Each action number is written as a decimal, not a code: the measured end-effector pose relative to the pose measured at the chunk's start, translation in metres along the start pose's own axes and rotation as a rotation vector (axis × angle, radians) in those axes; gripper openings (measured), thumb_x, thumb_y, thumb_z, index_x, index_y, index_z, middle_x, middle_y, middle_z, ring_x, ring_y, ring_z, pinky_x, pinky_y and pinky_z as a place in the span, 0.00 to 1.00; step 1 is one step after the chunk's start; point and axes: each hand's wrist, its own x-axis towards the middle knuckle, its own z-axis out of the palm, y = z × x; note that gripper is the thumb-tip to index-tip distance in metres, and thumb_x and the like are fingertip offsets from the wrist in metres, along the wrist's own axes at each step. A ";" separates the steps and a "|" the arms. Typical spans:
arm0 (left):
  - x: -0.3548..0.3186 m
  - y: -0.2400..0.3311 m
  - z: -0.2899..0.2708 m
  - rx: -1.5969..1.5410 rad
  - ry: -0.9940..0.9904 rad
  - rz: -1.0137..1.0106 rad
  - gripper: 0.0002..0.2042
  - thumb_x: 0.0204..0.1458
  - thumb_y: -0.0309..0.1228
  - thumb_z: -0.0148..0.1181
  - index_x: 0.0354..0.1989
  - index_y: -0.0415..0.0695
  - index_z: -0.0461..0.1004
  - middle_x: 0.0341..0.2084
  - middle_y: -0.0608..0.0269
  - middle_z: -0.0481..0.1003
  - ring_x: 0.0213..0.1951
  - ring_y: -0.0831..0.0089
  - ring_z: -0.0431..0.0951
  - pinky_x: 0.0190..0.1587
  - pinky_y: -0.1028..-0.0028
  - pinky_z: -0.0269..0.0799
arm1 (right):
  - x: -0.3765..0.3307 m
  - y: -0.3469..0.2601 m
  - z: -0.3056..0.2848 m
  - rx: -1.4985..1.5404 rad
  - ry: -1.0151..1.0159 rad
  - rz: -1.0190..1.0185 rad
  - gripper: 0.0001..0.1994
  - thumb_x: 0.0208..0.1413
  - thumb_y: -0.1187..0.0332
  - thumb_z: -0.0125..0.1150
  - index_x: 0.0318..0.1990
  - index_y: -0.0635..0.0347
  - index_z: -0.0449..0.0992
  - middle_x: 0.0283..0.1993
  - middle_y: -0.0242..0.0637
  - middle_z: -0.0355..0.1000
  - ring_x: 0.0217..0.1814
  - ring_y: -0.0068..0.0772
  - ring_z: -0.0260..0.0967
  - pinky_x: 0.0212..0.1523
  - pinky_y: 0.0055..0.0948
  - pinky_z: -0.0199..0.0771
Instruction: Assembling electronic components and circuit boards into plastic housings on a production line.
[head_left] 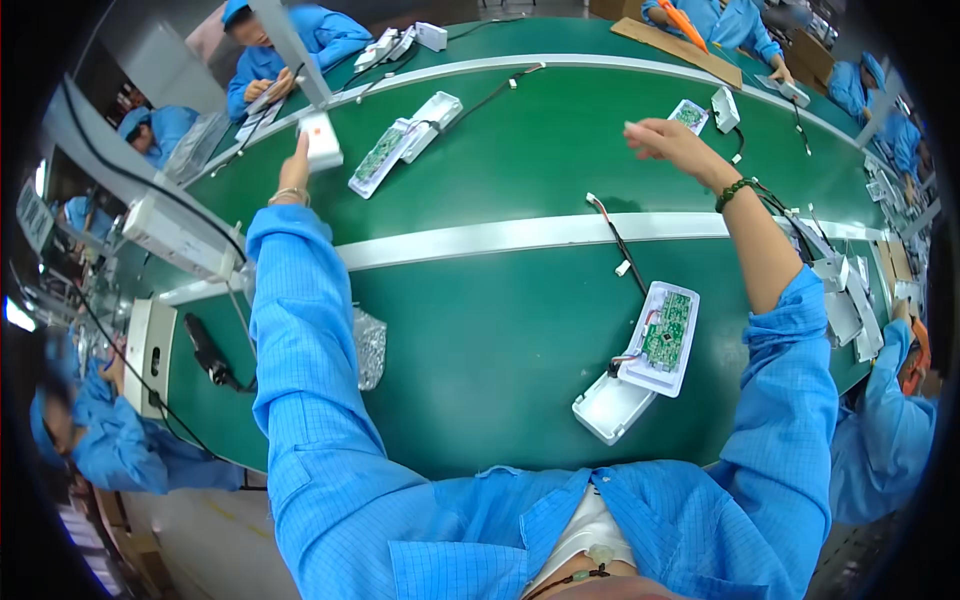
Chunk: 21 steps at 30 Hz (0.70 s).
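Note:
My left hand (295, 168) reaches far out over the green conveyor belt (520, 180) and grips the near edge of a small white casing part (322, 140). My right hand (663, 140) hovers above the belt at the far right, fingers loosely bent, with nothing visible in it. The closest thing to it is a small white tray with a green circuit board (688, 114). Close to my body lies an open white housing with a green circuit board (665, 335), wired to its white lid (612, 405).
A loose cable (615, 238) crosses the white belt stripe. Another open housing with a board (385, 152) lies far left. A crumpled plastic bag (368, 346), a black tool (207, 350) and a white box (150, 352) sit at my left. Co-workers in blue coats surround the belt.

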 end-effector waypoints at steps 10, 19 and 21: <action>-0.059 0.083 0.171 1.065 -0.424 0.303 0.53 0.25 0.56 0.64 0.60 0.43 0.44 0.52 0.44 0.59 0.55 0.57 0.60 0.56 0.66 0.52 | -0.010 0.017 -0.003 -0.149 -0.134 -0.071 0.18 0.53 0.57 0.51 0.39 0.65 0.70 0.31 0.31 0.69 0.32 0.21 0.66 0.35 0.21 0.65; -0.131 0.130 0.190 0.695 -0.726 0.742 0.51 0.24 0.42 0.68 0.59 0.40 0.45 0.39 0.46 0.69 0.41 0.55 0.71 0.44 0.69 0.65 | -0.017 -0.007 0.036 0.007 -0.423 -0.014 0.27 0.49 0.54 0.55 0.50 0.67 0.63 0.37 0.38 0.68 0.37 0.23 0.65 0.39 0.21 0.66; -0.161 0.151 0.193 0.555 -0.753 0.704 0.51 0.24 0.42 0.68 0.59 0.35 0.45 0.36 0.48 0.70 0.38 0.61 0.72 0.42 0.72 0.66 | -0.009 -0.013 0.057 0.338 -0.533 0.132 0.36 0.47 0.52 0.56 0.57 0.66 0.51 0.47 0.42 0.64 0.46 0.28 0.64 0.45 0.21 0.64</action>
